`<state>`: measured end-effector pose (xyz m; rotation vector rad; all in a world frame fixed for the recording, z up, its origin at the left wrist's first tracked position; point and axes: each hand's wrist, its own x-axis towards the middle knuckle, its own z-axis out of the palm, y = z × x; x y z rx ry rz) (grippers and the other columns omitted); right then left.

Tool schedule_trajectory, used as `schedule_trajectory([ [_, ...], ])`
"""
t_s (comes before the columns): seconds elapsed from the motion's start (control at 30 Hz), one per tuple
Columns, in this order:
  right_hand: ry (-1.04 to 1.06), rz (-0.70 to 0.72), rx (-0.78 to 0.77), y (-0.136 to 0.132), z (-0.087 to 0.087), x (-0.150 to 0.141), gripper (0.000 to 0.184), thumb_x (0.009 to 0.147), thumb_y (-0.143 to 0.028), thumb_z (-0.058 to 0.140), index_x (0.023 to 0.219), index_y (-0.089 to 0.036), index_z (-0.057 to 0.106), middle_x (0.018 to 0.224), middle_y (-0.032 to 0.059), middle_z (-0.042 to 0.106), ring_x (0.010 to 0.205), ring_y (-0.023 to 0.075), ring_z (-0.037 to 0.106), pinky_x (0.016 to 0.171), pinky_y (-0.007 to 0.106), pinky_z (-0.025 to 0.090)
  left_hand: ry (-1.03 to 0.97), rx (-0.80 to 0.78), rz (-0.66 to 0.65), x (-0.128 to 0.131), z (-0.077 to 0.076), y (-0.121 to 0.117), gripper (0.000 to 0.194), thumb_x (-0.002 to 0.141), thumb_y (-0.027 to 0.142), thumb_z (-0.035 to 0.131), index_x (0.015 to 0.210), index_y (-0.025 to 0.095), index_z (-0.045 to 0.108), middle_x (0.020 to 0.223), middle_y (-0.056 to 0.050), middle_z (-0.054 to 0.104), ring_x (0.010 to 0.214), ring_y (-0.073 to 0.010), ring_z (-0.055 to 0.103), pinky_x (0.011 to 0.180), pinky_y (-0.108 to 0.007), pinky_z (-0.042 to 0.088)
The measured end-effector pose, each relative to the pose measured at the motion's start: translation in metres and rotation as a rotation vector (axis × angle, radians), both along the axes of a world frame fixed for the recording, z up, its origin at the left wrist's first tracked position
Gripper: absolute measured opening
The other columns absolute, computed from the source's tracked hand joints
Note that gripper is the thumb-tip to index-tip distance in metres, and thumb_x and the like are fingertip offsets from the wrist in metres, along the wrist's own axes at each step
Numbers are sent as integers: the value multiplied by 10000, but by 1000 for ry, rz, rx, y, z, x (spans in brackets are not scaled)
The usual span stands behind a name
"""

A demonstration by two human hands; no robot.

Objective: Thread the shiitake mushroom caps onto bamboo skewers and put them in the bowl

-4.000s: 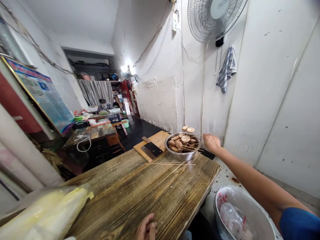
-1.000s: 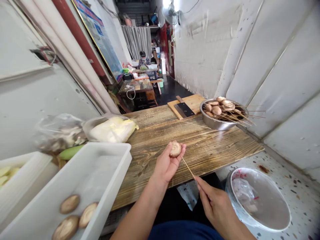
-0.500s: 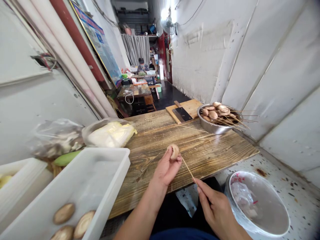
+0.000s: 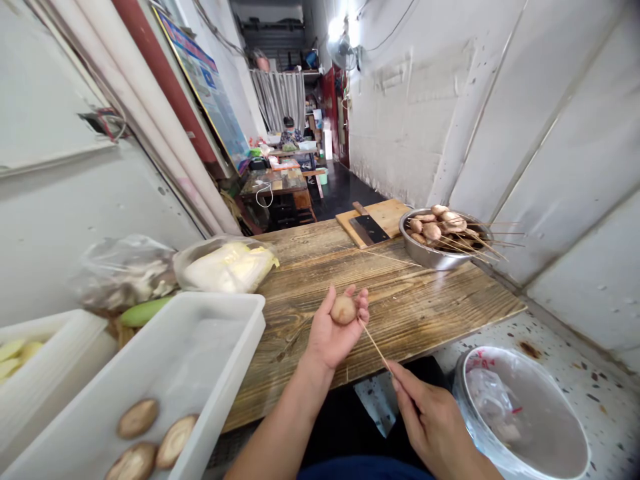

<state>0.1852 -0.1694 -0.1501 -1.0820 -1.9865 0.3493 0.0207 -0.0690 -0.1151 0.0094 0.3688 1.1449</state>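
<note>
My left hand (image 4: 334, 333) cradles a round brown mushroom (image 4: 343, 310) over the wooden table (image 4: 425, 300). A thin bamboo skewer (image 4: 374, 345) runs from the mushroom down to my right hand (image 4: 430, 420), which pinches its lower end near the table's front edge. The skewer's tip touches the mushroom's lower right side. Close at my left stands a white plastic tray (image 4: 200, 347) with three more mushrooms (image 4: 150, 437) in its near corner.
A steel bowl (image 4: 440, 250) of skewered mushrooms and a wooden board with a cleaver (image 4: 371, 228) sit at the table's far end. Bagged vegetables (image 4: 225, 265) lie at the left. A lined bin (image 4: 520, 413) stands on the floor at my right. A person sits far back.
Four seconds ago my right hand reached to the steel bowl and my left rested on the table edge. Since half a second ago the mushroom has turned in my left hand.
</note>
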Motion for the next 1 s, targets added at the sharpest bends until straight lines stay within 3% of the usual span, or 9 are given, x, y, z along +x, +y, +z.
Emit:
schedule_trajectory([
  [0.13,-16,0,4,1,0,0,331,910,-111,398,1208,-106,540,648,26,638,485,132,608,612,230,562,-13,18,14,-2,-1,-1,333,874,423,482,828,105,571,1215,-174,542,1101,-253,556,824,-330,515],
  [0.23,-20,-1,-4,2,1,-1,325,909,-111,398,1199,-100,545,631,23,624,477,134,596,599,236,563,-28,-3,-1,-3,-2,-1,408,866,468,467,899,77,576,1201,-210,533,1173,-277,511,871,-328,504],
  [0.4,-15,-19,-2,-1,4,-2,333,909,-113,400,1206,-112,549,611,18,609,462,137,586,564,237,555,-14,21,-64,-3,-7,-4,504,844,514,471,1148,116,534,939,-108,607,909,-184,614,800,-332,526],
  [0.53,-30,-31,-33,-4,6,1,330,912,-122,390,1193,-116,563,601,20,608,454,143,585,559,245,557,4,37,-54,-4,-10,-4,507,833,538,464,1108,121,553,907,-90,615,855,-170,617,778,-327,532],
  [0.67,-31,-37,-42,-6,3,2,336,918,-129,385,1207,-110,554,614,27,629,486,150,620,590,248,564,127,-32,13,-3,-10,-3,412,853,469,480,990,93,580,974,-120,635,895,-189,633,783,-314,548],
  [0.77,-42,-44,-39,-5,-1,2,338,922,-132,379,1219,-111,540,661,48,671,552,166,663,627,260,570,189,-42,71,-1,-9,-3,354,872,402,489,1010,86,569,1052,-160,627,982,-222,629,816,-326,550],
  [0.9,-72,-54,-55,-5,-4,3,340,927,-139,371,1223,-108,536,709,70,702,639,186,696,643,270,576,241,-25,64,-1,-10,-4,196,882,204,510,1036,92,556,1104,-176,621,1092,-248,592,882,-360,530],
  [1.0,-80,-62,-74,-5,-3,4,345,930,-146,358,1212,-94,551,664,57,679,640,188,695,658,276,578,273,-23,45,-3,-9,-5,192,883,187,505,1028,76,567,1102,-184,628,1111,-253,582,907,-364,520],
])
